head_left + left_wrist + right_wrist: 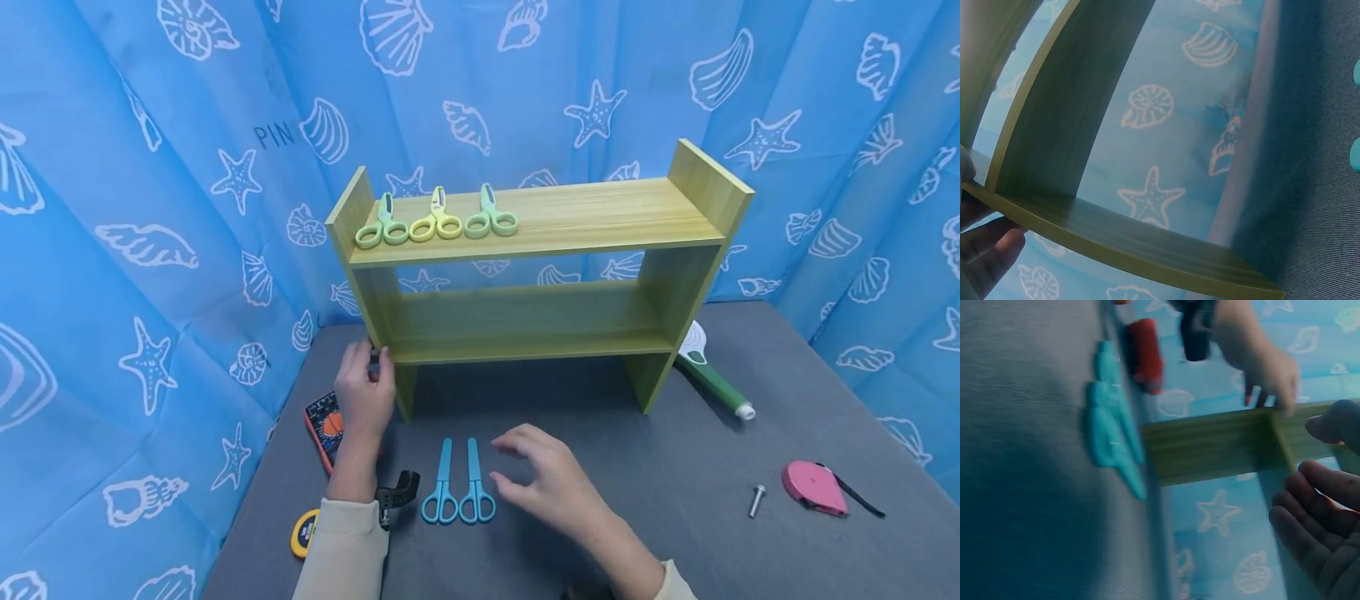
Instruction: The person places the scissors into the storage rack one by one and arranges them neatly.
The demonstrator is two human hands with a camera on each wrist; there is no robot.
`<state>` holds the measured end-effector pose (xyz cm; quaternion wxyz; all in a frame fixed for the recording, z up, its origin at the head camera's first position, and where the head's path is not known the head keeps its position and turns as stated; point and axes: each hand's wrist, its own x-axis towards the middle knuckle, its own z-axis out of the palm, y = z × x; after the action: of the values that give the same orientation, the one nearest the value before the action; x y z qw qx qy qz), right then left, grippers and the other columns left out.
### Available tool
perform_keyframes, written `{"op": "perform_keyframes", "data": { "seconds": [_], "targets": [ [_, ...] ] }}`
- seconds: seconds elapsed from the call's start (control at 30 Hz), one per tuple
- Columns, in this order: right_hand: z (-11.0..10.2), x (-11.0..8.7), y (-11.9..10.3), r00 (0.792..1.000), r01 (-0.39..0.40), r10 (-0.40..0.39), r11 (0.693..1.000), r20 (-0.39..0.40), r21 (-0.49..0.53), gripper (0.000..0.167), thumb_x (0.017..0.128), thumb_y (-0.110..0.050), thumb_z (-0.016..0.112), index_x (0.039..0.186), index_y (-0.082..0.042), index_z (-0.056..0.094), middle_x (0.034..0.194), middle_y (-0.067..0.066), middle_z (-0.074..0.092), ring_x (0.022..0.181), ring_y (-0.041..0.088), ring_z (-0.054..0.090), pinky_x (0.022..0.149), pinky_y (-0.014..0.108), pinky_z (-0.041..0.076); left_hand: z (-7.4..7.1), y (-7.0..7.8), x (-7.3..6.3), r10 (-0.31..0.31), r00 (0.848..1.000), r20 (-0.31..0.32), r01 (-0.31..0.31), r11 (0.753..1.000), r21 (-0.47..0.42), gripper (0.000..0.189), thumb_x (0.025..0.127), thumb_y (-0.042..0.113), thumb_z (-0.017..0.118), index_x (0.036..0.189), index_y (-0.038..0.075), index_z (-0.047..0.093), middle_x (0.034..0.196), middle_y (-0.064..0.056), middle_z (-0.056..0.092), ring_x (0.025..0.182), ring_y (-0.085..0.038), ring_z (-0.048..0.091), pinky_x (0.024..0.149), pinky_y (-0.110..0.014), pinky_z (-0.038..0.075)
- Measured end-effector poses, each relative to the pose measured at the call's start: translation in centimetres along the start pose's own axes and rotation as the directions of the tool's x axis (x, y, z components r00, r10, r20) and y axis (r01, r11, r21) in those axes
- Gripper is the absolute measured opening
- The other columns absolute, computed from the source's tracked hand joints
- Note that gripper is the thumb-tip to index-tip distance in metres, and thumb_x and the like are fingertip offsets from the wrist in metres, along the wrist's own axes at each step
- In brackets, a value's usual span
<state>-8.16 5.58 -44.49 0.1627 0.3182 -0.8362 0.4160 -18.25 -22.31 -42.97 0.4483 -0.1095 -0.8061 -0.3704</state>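
A small wooden shelf (525, 321) with two boards stands on the table. My left hand (365, 392) grips its left side panel, thumb (966, 165) on one side and fingers (997, 253) on the other in the left wrist view. Over the table, my right hand (551, 475) holds nothing, its fingers loosely bent and thumb apart. Just left of it lie two pairs of blue scissors (476, 492) side by side, tips toward the shelf. Along the top board's left part sit green scissors (384, 223), yellow scissors (437, 218) and more green scissors (491, 215).
A multimeter (324, 421) and a yellow tape measure (303, 533) lie left, partly behind my left arm. To the right are a green-handled white tool (708, 379), a bolt (757, 502) and a pink tape measure (815, 487). A blue shell-print curtain (480, 100) hangs behind.
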Motion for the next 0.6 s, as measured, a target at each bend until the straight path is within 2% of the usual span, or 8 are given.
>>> {"op": "perform_keyframes", "data": {
  "seconds": [0.3, 0.6],
  "targets": [
    [2.9, -1.1, 1.2, 0.983, -0.151, 0.155, 0.987, 0.099, -0.044, 0.028, 0.083, -0.011, 0.084, 0.108, -0.005, 0.074, 0.103, -0.002, 0.068, 0.094, 0.013, 0.067, 0.08, 0.032, 0.059, 0.1, 0.0, 0.0, 0.0, 1.0, 0.001, 0.0, 1.0, 0.01, 0.024, 0.1, 0.009, 0.065, 0.122, -0.002, 0.066, 0.105, -0.017, 0.066, 0.089, -0.026, 0.067, 0.064, -0.03, 0.057],
    [4.6, -1.3, 3.0, 0.939, -0.293, 0.302, 0.953, 0.165, -0.081, 0.023, 0.083, -0.016, 0.085, 0.102, -0.006, 0.076, 0.089, -0.004, 0.065, 0.082, 0.012, 0.063, 0.071, 0.03, 0.056, 0.0, -0.1, -0.1, 0.003, 1.0, 0.009, -0.003, 1.0, 0.015, 0.022, 0.101, 0.01, 0.064, 0.119, -0.002, 0.067, 0.103, -0.017, 0.065, 0.088, -0.026, 0.066, 0.063, -0.035, 0.058]
  ]
}}
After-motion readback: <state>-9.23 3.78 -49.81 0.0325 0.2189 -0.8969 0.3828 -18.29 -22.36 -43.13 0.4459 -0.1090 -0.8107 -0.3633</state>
